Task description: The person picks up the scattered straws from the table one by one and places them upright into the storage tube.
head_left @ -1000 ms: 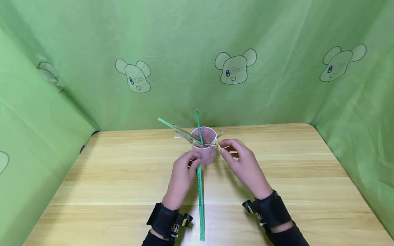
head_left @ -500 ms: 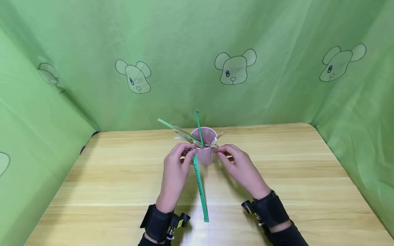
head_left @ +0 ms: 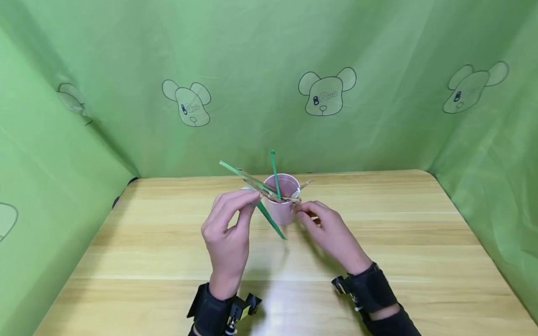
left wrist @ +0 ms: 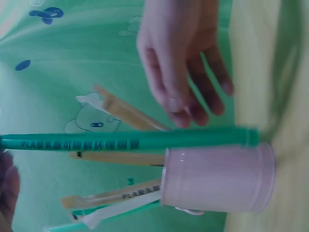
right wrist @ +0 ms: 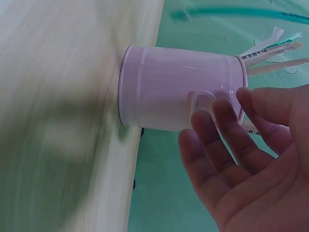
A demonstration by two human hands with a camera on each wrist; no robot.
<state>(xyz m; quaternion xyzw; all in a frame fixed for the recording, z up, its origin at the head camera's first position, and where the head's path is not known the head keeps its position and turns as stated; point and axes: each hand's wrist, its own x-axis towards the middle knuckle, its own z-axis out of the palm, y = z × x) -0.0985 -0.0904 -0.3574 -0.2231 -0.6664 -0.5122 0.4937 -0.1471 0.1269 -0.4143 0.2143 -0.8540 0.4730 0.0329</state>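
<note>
Between thumb and fingertips, my left hand pinches the upper end of a green wrapped straw. That straw slants down in front of a pink cup, its lower end in the air near the cup's base in the left wrist view. My right hand is at the cup's right side, fingers loosely bent and fingertips right by the rim and a small loop on the wall, holding nothing visible. Out of the cup lean several straws, among them a thin green straw and paper-wrapped brown straws.
The cup stands upright near the back edge of the wooden table. A green curtain printed with bear heads rises behind and at both sides. Black straps with cameras sit on both wrists.
My left hand has lifted and shifted left, raising the green straw and swinging its lower end up toward the cup. The right hand has moved slightly closer to the rim. The cup stays put.
</note>
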